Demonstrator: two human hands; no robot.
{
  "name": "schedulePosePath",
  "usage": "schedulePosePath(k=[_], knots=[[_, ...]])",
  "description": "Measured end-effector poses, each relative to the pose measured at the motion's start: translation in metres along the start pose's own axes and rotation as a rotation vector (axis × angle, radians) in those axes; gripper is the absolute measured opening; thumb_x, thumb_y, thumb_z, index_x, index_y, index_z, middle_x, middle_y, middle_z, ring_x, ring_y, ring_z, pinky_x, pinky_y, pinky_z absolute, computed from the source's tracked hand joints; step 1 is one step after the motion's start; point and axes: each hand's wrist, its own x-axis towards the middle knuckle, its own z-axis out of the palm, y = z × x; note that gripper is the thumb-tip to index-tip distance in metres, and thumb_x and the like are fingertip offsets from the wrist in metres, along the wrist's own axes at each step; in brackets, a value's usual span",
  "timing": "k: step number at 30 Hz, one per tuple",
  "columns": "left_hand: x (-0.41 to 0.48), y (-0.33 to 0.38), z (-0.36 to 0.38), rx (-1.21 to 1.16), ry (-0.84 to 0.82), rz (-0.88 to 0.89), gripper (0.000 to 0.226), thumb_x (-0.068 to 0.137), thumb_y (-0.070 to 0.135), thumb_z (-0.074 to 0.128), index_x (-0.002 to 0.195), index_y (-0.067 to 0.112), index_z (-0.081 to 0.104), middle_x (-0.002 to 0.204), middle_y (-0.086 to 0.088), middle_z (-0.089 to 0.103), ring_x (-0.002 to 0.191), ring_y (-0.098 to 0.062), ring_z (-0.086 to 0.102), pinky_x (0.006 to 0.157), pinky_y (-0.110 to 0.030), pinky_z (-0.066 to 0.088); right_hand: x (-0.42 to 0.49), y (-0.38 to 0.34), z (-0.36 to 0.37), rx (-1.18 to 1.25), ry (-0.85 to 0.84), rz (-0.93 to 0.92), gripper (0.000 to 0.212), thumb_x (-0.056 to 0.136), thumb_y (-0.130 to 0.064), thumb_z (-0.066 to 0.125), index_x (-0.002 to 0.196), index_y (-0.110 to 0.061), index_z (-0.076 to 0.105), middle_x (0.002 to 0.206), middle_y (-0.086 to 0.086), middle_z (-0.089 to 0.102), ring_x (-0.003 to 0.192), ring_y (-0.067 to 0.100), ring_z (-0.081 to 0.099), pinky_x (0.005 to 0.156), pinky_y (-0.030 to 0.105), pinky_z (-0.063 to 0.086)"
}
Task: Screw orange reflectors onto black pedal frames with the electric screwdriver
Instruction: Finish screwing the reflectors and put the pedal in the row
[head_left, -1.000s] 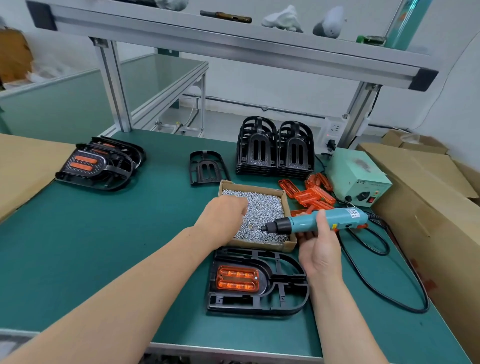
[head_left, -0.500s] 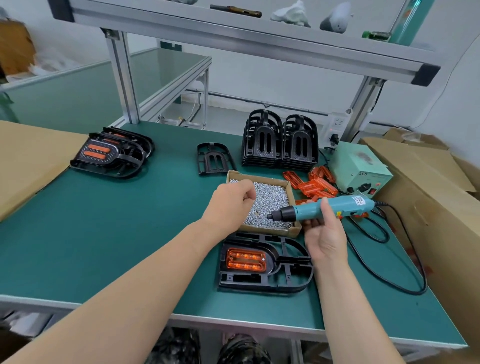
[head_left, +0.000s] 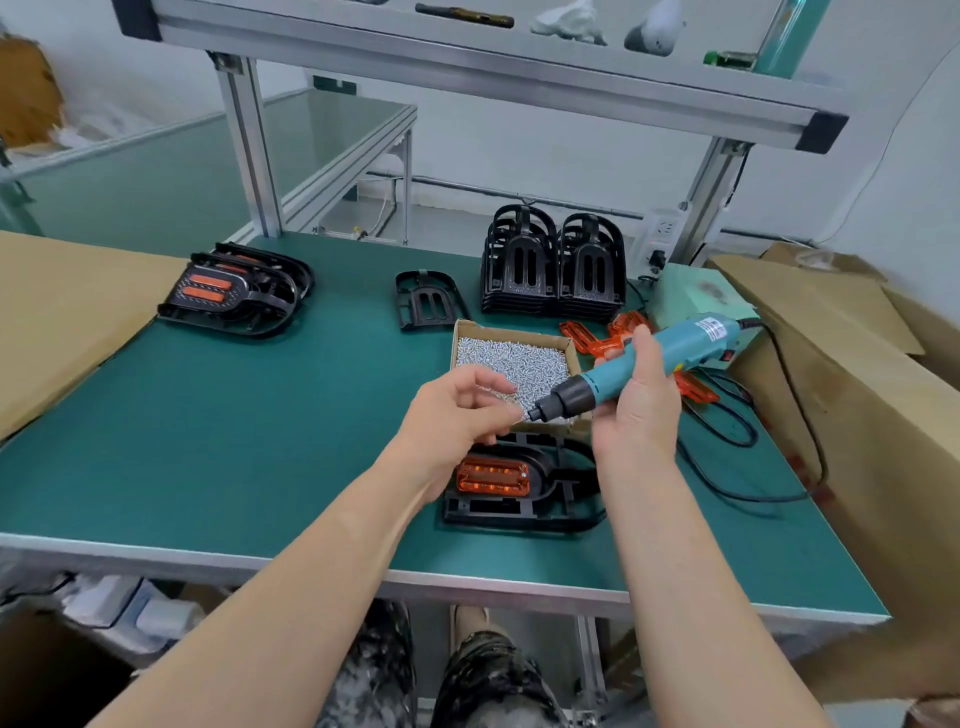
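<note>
Holding a teal screwdriver (head_left: 660, 358) at a slant, the right hand (head_left: 636, 410) had its fingers wrapped round the barrel, with the black tip pointing down toward the left hand (head_left: 457, 410). The left hand hovered just beside that tip, fingers curled, thumb and forefinger close together at the bit. Whether a screw sat between them was too small to tell.

Just beyond and partly under both hands lay an open box (head_left: 514, 358) of silver screws. Below the hands, nearer the person, a black frame (head_left: 561, 499) lay flat on the green table (head_left: 260, 441). An orange reflector (head_left: 492, 477) sat in the frame's left end, beside the left wrist.

Beyond the right hand lay loose reflectors (head_left: 597, 338), partly hidden by the screwdriver, and a pale green power unit (head_left: 691, 293). Past the box stood two stacks (head_left: 553, 270) of frames, and a single frame (head_left: 428, 301) lay beyond the left hand. Finished pedals (head_left: 234, 293) lay well off to the left hand's outer side.
</note>
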Motion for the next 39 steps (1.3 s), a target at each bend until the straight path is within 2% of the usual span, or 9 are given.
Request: schedulePosePath(k=[6,9,13,19,25,27,31,36,39], knots=[[-0.019,0.001,-0.009,-0.261,0.047,-0.085,0.005,0.075,0.005,0.076,0.074,0.008,0.073,0.070,-0.005,0.068,0.060,-0.009,0.059,0.057,-0.015,0.050,-0.011,-0.008,0.013,0.038,0.074,0.003,0.014,0.094,-0.012,0.067,0.103,-0.012,0.055,0.054,-0.006,0.059,0.049,0.006,0.059,0.055,0.022,0.053],[-0.026,0.001,-0.011,-0.331,0.052,-0.113,0.013,0.067,0.010,0.078,0.078,0.005,0.074,0.073,-0.007,0.069,0.063,-0.009,0.062,0.059,-0.014,0.052,-0.016,-0.008,0.015,0.031,0.095,0.007,0.011,0.095,-0.013,0.066,0.098,-0.013,0.056,0.064,-0.003,0.059,0.050,0.006,0.060,0.058,0.023,0.053],[-0.030,0.002,-0.009,-0.323,0.069,-0.122,0.008,0.067,0.006,0.078,0.074,0.007,0.075,0.074,-0.008,0.069,0.063,-0.010,0.062,0.059,-0.016,0.053,-0.022,0.001,0.013,-0.069,0.123,0.011,0.015,0.095,-0.022,0.067,0.102,-0.013,0.057,0.074,0.001,0.058,0.054,0.006,0.060,0.068,0.029,0.054],[-0.035,-0.001,-0.005,-0.287,0.173,-0.095,0.011,0.080,-0.006,0.071,0.079,0.005,0.071,0.071,-0.006,0.067,0.063,-0.011,0.059,0.059,-0.017,0.051,-0.027,0.006,0.010,-0.098,0.126,0.023,0.023,0.095,-0.025,0.067,0.113,-0.013,0.059,0.078,0.001,0.061,0.055,0.004,0.064,0.069,0.029,0.055],[-0.039,-0.003,-0.002,-0.436,0.202,-0.092,0.011,0.078,-0.006,0.070,0.079,0.004,0.070,0.071,-0.007,0.065,0.063,-0.012,0.058,0.058,-0.017,0.052,-0.028,0.005,0.014,-0.097,0.149,0.022,0.013,0.094,-0.025,0.068,0.098,-0.018,0.058,0.063,-0.007,0.063,0.054,0.003,0.063,0.063,0.024,0.052],[-0.041,-0.002,-0.002,-0.489,0.188,-0.100,0.010,0.077,-0.005,0.070,0.078,0.005,0.070,0.072,-0.008,0.065,0.064,-0.012,0.059,0.059,-0.017,0.052,-0.028,0.005,0.014,-0.088,0.148,0.026,0.012,0.094,-0.024,0.068,0.098,-0.018,0.058,0.068,-0.004,0.063,0.054,0.003,0.064,0.065,0.025,0.053],[-0.043,-0.003,-0.003,-0.363,0.208,-0.073,0.016,0.079,-0.008,0.071,0.076,0.008,0.072,0.072,-0.005,0.067,0.065,-0.011,0.060,0.061,-0.018,0.053,-0.028,0.007,0.011,-0.072,0.137,0.026,0.013,0.094,-0.023,0.068,0.101,-0.017,0.058,0.073,-0.001,0.062,0.055,0.004,0.065,0.059,0.023,0.054],[-0.042,-0.009,-0.002,0.002,0.297,0.066,0.021,0.079,-0.008,0.072,0.074,0.012,0.071,0.075,-0.010,0.069,0.066,-0.009,0.058,0.062,-0.018,0.052,-0.029,0.013,0.009,-0.092,0.143,0.033,0.018,0.093,-0.024,0.069,0.107,-0.017,0.059,0.074,-0.001,0.063,0.056,0.004,0.065,0.057,0.023,0.054],[-0.041,-0.010,-0.005,-0.013,0.309,0.088,0.025,0.079,-0.008,0.072,0.072,0.016,0.071,0.076,-0.008,0.070,0.068,-0.009,0.060,0.062,-0.017,0.052,-0.029,0.016,0.008,-0.091,0.145,0.057,0.025,0.093,-0.025,0.069,0.113,-0.014,0.059,0.082,0.003,0.063,0.059,0.007,0.066,0.056,0.023,0.054]])
